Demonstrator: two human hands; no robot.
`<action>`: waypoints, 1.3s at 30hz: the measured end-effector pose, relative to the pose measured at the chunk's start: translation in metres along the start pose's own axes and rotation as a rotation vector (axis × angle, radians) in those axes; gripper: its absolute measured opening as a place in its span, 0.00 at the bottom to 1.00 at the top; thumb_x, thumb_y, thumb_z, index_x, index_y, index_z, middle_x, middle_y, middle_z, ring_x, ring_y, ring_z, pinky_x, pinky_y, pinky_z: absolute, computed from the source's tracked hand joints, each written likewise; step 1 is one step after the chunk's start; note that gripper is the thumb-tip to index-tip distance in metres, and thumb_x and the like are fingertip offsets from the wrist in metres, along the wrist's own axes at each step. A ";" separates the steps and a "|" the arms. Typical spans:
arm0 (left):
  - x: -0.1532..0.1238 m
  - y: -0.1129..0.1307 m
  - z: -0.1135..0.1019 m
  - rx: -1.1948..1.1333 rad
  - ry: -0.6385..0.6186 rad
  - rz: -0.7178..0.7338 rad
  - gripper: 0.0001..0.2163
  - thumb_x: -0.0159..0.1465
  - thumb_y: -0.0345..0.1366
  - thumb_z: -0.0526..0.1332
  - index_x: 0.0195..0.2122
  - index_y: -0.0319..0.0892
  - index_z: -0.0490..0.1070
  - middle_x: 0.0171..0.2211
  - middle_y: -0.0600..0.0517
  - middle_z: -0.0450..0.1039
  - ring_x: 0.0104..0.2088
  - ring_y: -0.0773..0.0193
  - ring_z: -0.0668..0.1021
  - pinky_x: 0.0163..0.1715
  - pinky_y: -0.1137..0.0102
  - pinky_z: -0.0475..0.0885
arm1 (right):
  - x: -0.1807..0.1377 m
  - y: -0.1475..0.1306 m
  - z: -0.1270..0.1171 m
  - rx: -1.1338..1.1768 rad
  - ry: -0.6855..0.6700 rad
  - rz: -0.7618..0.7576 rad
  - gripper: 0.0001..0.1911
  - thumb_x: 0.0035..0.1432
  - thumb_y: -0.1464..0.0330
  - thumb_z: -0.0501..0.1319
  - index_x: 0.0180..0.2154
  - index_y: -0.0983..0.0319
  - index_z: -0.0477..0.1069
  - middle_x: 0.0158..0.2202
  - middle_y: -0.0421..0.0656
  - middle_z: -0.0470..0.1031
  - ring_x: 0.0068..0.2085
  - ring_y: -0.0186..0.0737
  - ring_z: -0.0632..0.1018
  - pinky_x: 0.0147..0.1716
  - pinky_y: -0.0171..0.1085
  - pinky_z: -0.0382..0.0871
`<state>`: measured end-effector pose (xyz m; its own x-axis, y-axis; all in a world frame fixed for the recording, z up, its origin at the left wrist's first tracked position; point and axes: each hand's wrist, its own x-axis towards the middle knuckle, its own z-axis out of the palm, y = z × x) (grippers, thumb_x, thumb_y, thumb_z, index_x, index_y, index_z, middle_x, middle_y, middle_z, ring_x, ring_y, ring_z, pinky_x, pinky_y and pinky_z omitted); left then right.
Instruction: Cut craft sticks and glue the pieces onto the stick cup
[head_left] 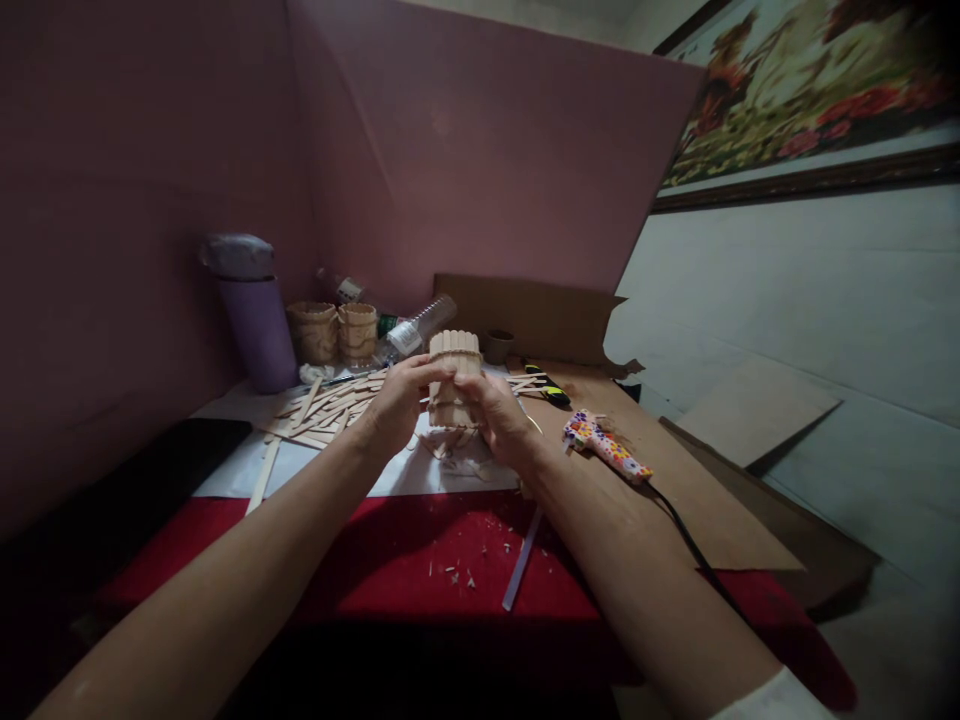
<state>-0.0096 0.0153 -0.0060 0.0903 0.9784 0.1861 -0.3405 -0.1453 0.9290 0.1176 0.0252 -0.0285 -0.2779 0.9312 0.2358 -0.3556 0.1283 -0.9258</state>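
Between both hands, upright above the table, is a small cup made of popsicle sticks (454, 398), with twine-like bands near its top and bottom. My left hand (405, 398) grips its left side, the fingers partly behind it. From the right, my right hand (496, 408) is closed on the same cup, thumb on the front. Loose popsicle sticks (341, 408) lie heaped left of the hands on a white sheet (232, 475). Under the cup are wood scraps (439, 445). To the right of my right hand rests a flower-patterned glue gun (606, 445), a clear glue stick (523, 560) nearby.
Two stick-covered cups (358, 335) stand at the back left beside a purple tumbler (259, 330). Plastic bottles (420, 328) lie behind the hands. A black-and-yellow cutter (551, 385) rests on the cardboard (697, 500). The glue gun's black cord (686, 535) runs right over red cloth (360, 560).
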 end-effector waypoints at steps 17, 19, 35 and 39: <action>0.003 0.003 -0.006 -0.024 -0.066 0.046 0.20 0.47 0.36 0.72 0.41 0.39 0.72 0.37 0.51 0.75 0.36 0.63 0.75 0.37 0.66 0.67 | 0.003 -0.002 -0.006 0.028 -0.087 -0.091 0.23 0.48 0.60 0.66 0.46 0.62 0.71 0.39 0.45 0.79 0.34 0.42 0.78 0.34 0.41 0.75; 0.002 0.004 -0.006 -0.011 -0.064 0.028 0.20 0.47 0.37 0.72 0.41 0.40 0.72 0.36 0.51 0.75 0.35 0.63 0.75 0.35 0.67 0.68 | 0.003 -0.002 -0.006 0.025 -0.081 -0.078 0.23 0.48 0.60 0.66 0.45 0.62 0.70 0.38 0.45 0.79 0.34 0.42 0.78 0.34 0.41 0.75; 0.008 -0.002 -0.006 -0.011 -0.011 -0.017 0.18 0.44 0.39 0.71 0.35 0.37 0.74 0.29 0.51 0.73 0.30 0.63 0.74 0.31 0.67 0.69 | 0.004 0.001 -0.005 0.065 -0.086 -0.007 0.20 0.51 0.60 0.63 0.44 0.61 0.71 0.33 0.43 0.78 0.31 0.42 0.77 0.30 0.40 0.75; 0.006 -0.002 -0.005 0.003 0.003 -0.028 0.19 0.44 0.39 0.71 0.36 0.37 0.74 0.30 0.50 0.73 0.29 0.63 0.73 0.29 0.67 0.69 | 0.004 0.001 -0.005 0.026 -0.086 -0.013 0.21 0.48 0.61 0.65 0.44 0.61 0.71 0.33 0.43 0.78 0.30 0.40 0.77 0.29 0.40 0.74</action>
<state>-0.0136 0.0225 -0.0080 0.0965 0.9826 0.1587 -0.3349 -0.1181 0.9348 0.1210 0.0311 -0.0302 -0.3484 0.8966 0.2735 -0.3827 0.1303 -0.9147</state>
